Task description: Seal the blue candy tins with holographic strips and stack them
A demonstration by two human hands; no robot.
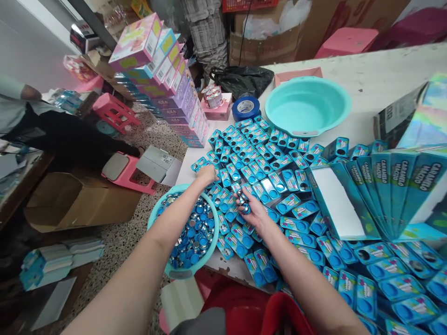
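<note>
Several small round metal caps, silver and blue, [242,201] are held in the curled fingers of my right hand [254,214], palm up over the tins. My left hand [206,176] is closed and reaches down among the far-left tins; its fingertips and anything in them are hidden. Rows of blue rectangular tins [295,224] cover much of the table. Some tops show a dark round hole, others a blue round cap. Under my left forearm, a turquoise basin [215,223] holds many loose caps of the same kind.
A second turquoise basin [307,104] stands at the back beside blue tape [246,108]. Stacked pink and purple boxes [174,100] rise at the left table edge. Blue display cartons [384,195] lie at right. A person in dark trousers [52,123] is at far left.
</note>
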